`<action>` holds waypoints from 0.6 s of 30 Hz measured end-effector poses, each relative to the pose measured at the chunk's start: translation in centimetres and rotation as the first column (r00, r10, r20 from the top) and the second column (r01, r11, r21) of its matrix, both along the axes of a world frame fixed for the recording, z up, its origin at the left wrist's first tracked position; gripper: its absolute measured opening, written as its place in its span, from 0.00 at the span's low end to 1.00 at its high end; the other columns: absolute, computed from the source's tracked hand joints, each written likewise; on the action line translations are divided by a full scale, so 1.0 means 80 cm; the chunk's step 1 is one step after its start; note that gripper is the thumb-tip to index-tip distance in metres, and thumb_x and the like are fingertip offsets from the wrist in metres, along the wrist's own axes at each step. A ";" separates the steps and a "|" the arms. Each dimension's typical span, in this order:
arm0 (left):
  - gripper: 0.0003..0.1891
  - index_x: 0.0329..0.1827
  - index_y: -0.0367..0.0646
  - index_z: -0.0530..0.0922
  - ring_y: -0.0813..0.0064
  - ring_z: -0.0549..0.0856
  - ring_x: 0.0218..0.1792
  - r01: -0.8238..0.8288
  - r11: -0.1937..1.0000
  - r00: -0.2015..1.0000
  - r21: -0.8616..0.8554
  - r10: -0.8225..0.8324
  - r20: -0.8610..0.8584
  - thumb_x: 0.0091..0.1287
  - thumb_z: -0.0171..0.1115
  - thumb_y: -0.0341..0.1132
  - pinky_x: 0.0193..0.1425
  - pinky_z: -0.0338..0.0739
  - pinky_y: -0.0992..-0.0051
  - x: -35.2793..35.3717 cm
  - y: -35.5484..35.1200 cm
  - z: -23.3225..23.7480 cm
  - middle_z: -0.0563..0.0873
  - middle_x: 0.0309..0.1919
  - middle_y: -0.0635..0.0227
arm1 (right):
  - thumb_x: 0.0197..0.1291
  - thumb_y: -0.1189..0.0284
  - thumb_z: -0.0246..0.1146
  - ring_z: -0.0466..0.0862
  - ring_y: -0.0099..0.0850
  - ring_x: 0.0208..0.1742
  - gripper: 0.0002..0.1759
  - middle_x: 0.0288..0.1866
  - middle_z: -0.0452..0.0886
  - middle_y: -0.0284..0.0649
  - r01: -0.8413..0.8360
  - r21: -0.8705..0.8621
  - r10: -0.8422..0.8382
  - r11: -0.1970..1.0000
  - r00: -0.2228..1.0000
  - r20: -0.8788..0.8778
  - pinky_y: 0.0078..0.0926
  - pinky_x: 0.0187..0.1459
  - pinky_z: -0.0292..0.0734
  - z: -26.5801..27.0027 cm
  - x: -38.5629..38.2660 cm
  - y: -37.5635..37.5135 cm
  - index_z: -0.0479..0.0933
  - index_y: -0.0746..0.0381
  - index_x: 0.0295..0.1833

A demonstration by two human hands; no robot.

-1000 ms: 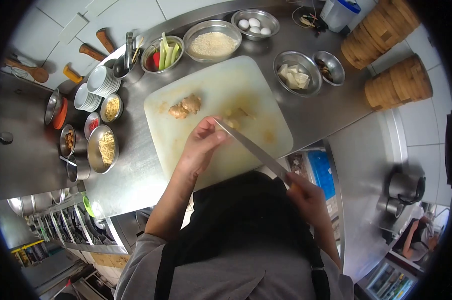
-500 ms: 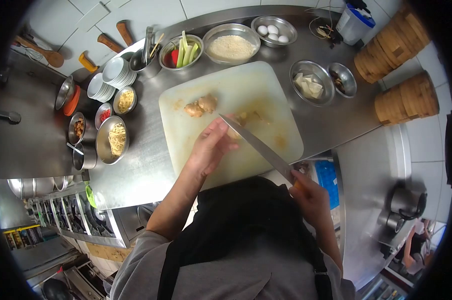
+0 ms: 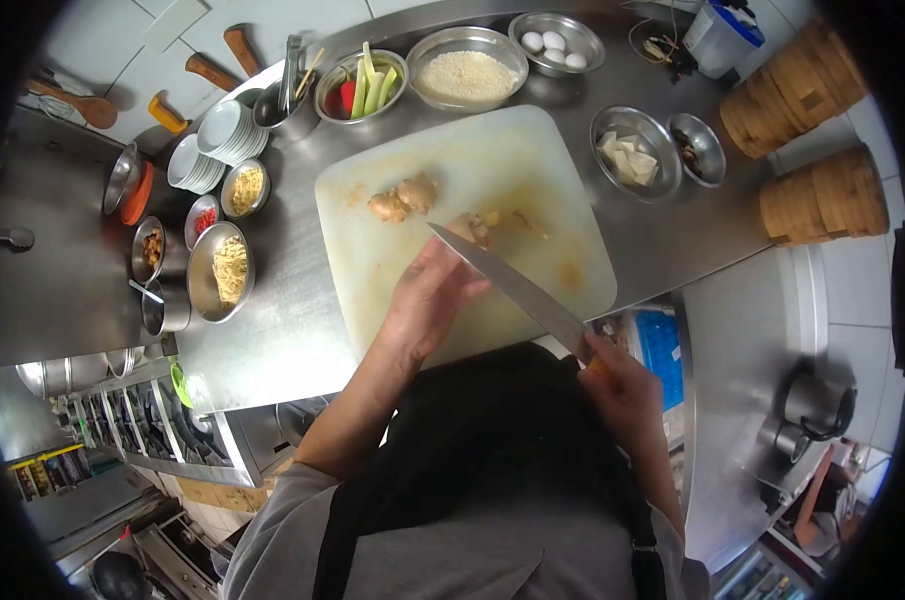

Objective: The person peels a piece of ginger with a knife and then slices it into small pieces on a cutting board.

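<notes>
My right hand is wrapped round the orange handle of a large kitchen knife. The blade slants up and left over the cutting board, its tip just above the fingers of my left hand. Those fingers are closed on a small piece of ginger, which is partly hidden behind the blade. A bigger knob of ginger lies on the board to the upper left. Peel scraps lie to the right of the blade.
Along the back stand bowls of celery and red pepper, pale crumbs and eggs. A bowl of white slices and bamboo steamers are on the right. Noodle-like strips and stacked white dishes stand left.
My left hand has shifted slightly right, and the ginger piece now shows beyond the blade's upper edge. My right hand keeps its hold on the knife. The whole view has tilted a little.
</notes>
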State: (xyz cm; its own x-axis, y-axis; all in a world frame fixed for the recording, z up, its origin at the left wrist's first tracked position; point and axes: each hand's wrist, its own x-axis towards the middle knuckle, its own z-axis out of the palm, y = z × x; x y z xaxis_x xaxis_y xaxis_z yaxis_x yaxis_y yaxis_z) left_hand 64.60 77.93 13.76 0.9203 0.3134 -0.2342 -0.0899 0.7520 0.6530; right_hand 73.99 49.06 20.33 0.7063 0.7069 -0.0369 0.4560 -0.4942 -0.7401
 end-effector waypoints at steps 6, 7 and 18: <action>0.29 0.77 0.40 0.70 0.70 0.86 0.60 -0.124 0.992 0.991 0.033 0.126 -0.049 0.80 0.62 0.47 0.63 0.84 0.67 0.004 -0.007 -0.002 0.83 0.65 0.58 | 0.62 0.68 0.77 0.89 0.42 0.41 0.28 0.42 0.89 0.46 0.013 -0.043 -0.012 0.999 1.000 0.020 0.35 0.46 0.83 0.002 0.000 -0.005 0.83 0.56 0.68; 0.29 0.76 0.40 0.70 0.70 0.86 0.60 -0.128 0.991 0.991 0.026 0.129 -0.036 0.80 0.62 0.47 0.64 0.84 0.67 0.004 -0.007 -0.003 0.84 0.65 0.58 | 0.62 0.68 0.77 0.89 0.42 0.40 0.28 0.41 0.88 0.45 0.009 -0.028 -0.008 1.000 0.999 0.039 0.35 0.45 0.83 0.001 0.000 -0.005 0.83 0.56 0.69; 0.24 0.71 0.41 0.75 0.71 0.87 0.56 -0.124 0.992 0.990 0.034 0.126 -0.063 0.80 0.62 0.46 0.60 0.84 0.69 0.003 -0.011 -0.007 0.86 0.62 0.59 | 0.61 0.66 0.78 0.87 0.41 0.35 0.28 0.36 0.86 0.43 0.022 -0.065 -0.012 0.998 0.989 0.147 0.35 0.38 0.81 0.002 0.002 -0.010 0.83 0.53 0.68</action>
